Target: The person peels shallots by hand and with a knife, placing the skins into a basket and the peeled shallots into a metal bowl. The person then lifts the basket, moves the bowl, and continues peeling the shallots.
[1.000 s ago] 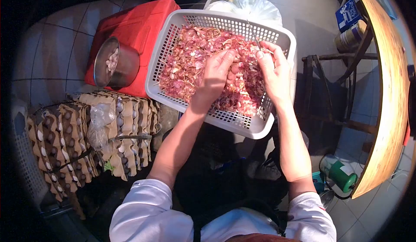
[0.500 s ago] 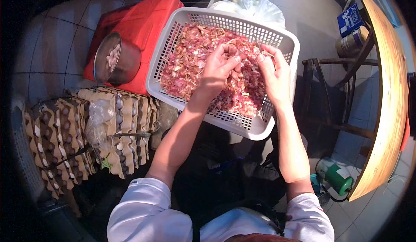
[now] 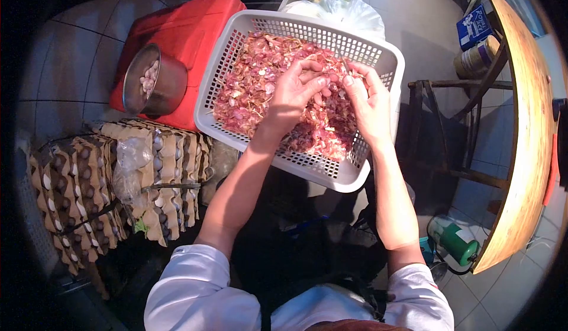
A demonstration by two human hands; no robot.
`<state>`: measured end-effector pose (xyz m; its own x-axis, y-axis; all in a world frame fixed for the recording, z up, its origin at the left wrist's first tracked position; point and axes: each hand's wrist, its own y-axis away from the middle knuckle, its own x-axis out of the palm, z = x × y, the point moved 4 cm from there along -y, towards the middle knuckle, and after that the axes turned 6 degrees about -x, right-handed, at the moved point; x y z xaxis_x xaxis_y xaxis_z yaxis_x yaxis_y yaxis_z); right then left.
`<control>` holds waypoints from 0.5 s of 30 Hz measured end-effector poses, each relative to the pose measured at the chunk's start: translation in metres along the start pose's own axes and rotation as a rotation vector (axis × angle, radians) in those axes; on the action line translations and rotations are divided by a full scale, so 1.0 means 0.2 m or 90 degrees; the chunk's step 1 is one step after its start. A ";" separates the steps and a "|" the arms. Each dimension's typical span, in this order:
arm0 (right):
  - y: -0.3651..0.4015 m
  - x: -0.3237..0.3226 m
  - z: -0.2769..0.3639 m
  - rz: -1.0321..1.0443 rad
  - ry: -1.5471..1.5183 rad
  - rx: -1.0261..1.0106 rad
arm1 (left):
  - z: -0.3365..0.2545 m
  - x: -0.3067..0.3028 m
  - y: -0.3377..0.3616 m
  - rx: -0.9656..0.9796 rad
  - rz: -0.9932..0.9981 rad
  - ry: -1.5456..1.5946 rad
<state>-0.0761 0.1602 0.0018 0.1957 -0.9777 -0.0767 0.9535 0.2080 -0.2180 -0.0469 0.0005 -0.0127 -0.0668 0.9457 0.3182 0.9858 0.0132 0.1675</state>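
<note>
A grey plastic basket holds a heap of reddish-purple shallots and loose papery skins. Above this heap both hands are close together. My left hand is closed in a pinch, apparently on a small shallot mostly hidden by the fingers. My right hand is closed around what looks like a small knife; only a thin dark sliver shows beyond the fingertips. To the left, a metal pot contains several pale, peeled pieces.
The pot rests on a red box. Strapped egg trays stand at the left. A clear plastic bag lies behind the basket. On the right are a wooden tabletop, a blue box and a green canister.
My right hand has tilted and drawn slightly nearer to my left hand, its fingertips now closer to the pinch. The whole view has shifted slightly; the basket contents look the same.
</note>
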 end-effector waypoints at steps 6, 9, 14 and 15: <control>0.01 0.01 -0.01 0.036 0.047 -0.036 | 0.01 -0.01 0.00 -0.037 -0.066 -0.004; 0.01 0.02 0.03 0.049 0.053 -0.022 | 0.02 -0.02 0.00 -0.031 -0.070 -0.013; 0.00 0.02 0.06 0.033 0.141 -0.104 | 0.02 0.01 0.01 -0.025 -0.019 -0.026; 0.00 0.02 0.06 0.043 0.132 -0.073 | 0.02 0.02 0.01 -0.022 -0.017 -0.015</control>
<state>-0.0718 0.1562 0.0128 0.1953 -0.9367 -0.2905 0.9052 0.2861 -0.3141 -0.0447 0.0061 -0.0156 -0.0895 0.9524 0.2914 0.9777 0.0283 0.2079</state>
